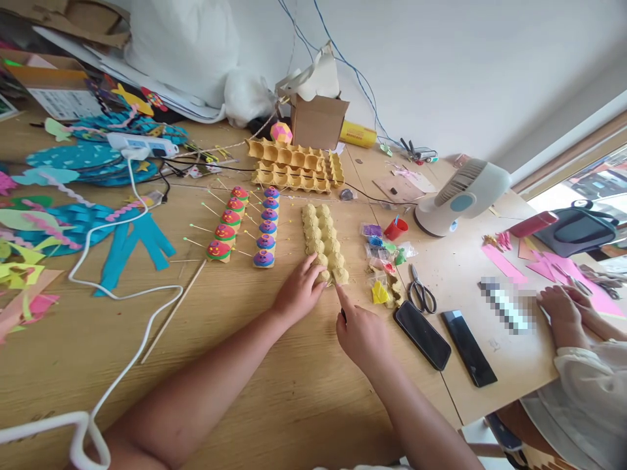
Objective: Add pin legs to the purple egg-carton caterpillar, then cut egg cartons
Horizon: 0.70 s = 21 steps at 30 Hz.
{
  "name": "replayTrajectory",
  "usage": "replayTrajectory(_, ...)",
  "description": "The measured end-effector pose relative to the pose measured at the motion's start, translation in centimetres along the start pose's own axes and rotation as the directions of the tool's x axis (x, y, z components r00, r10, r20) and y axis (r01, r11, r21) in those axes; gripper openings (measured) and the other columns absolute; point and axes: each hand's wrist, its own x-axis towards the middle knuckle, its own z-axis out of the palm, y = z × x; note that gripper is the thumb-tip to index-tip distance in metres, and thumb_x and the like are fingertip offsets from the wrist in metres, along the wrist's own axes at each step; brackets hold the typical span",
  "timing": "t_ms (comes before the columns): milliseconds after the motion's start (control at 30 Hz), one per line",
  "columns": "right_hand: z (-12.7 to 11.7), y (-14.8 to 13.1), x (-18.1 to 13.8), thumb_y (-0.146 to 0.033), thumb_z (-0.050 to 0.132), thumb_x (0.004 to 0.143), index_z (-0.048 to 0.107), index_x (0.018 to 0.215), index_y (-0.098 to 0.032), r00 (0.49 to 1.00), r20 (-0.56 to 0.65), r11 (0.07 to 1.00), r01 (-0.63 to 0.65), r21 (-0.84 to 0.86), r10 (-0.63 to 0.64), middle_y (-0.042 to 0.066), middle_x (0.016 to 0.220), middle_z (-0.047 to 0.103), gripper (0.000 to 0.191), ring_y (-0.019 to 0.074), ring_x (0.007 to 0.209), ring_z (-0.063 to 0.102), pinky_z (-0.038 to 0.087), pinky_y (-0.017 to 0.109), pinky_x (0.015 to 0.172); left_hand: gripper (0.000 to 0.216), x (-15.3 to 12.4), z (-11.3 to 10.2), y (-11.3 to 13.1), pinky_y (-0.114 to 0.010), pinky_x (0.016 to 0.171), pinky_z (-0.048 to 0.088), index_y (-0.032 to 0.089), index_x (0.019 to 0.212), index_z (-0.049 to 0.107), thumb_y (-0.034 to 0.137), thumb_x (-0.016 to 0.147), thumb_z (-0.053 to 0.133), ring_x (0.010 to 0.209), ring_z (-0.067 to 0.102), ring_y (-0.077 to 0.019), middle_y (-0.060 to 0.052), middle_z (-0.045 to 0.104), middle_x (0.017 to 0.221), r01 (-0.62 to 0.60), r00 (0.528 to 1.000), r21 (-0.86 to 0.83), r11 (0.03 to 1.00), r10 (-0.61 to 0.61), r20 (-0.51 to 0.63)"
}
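A strip of plain egg-carton cups (pixel 324 239) lies upside down on the wooden table (pixel 255 365). My left hand (pixel 298 290) rests its fingers on the near left end of the strip, fingers curled over a cup. My right hand (pixel 360 333) points its index finger at the near right corner of the strip, the other fingers folded in. Left of the strip stand two rows of painted carton caterpillars (pixel 267 228) with pin legs.
Yellow egg trays (pixel 294 166) and a cardboard box (pixel 318 121) sit at the back. Scissors (pixel 422 294), two dark phones (pixel 421 334), small bags of beads (pixel 379 251), a red cup (pixel 396 228) and a fan (pixel 463 196) lie right. Another person's hands (pixel 568 313) rest far right. A white cable (pixel 122 313) crosses left.
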Motion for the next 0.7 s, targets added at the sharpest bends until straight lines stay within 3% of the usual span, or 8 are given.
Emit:
replayTrajectory(467,-0.7,-1.1,1.2,-0.029,0.031,0.106,0.012,0.166,-0.018,0.99,0.138,0.999,0.016,-0.039,-0.01,0.01,0.096,0.079,0.064,0.0219,0.084,0.076,0.05,0.029,0.069,0.027,0.1,-0.2,0.0,-0.051,0.118,0.044,0.021,0.124,0.058,0.026,0.098,0.056,0.146,0.045,-0.0311,-0.016,0.043,0.156,-0.009,1.0,0.004,1.0,0.009,0.003)
replayTrajectory(700,-0.7,-0.9,1.1,-0.031,0.03,0.106,0.019,0.164,-0.02,0.988,0.153,1.0,0.004,0.009,-0.006,0.009,0.101,0.079,0.061,0.0225,0.089,0.076,0.051,0.029,0.072,0.027,0.1,-0.4,0.1,-0.05,0.12,0.042,0.02,0.123,0.059,0.023,0.096,0.058,0.146,0.044,-0.0314,-0.016,0.043,0.155,-0.005,1.0,-0.004,1.0,0.005,0.023)
